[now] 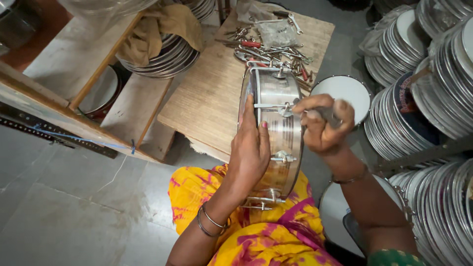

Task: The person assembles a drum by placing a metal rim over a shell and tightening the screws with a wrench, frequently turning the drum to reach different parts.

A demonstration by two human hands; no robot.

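I note a steel drum shell [276, 128] standing on its edge in my lap, its upper part against the near edge of the wooden surface [207, 98]. My left hand [250, 148] lies flat against the shell's rim, fingers spread and straight. My right hand [322, 128] is clamped on a small tool at a tension lug [285, 109] on the shell's side; the tool itself is mostly hidden. Loose spanners and bolts [268, 47] lie at the surface's far end. Stacks of finished drums [419, 98] stand to the right, well apart.
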